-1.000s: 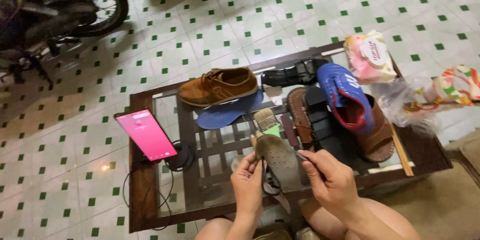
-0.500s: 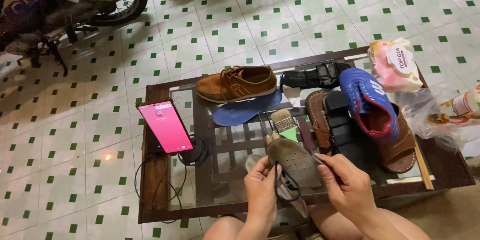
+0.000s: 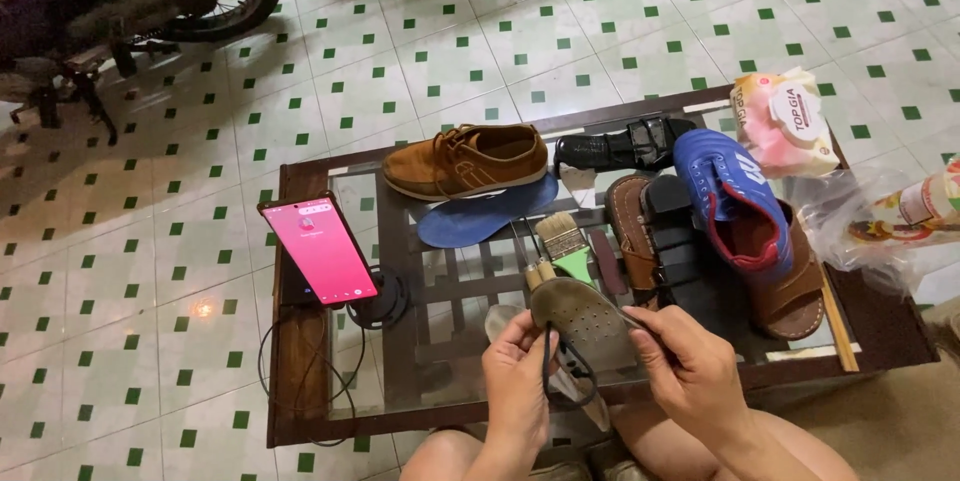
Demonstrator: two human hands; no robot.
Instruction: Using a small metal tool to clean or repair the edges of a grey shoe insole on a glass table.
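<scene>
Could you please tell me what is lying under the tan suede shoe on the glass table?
A blue insole pokes out from under the tan suede shoe, on the glass table; its part beneath the shoe is hidden.

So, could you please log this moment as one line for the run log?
left hand: holds insole edge | right hand: holds insole | brush, blue insole, brown shoe: on table
</scene>
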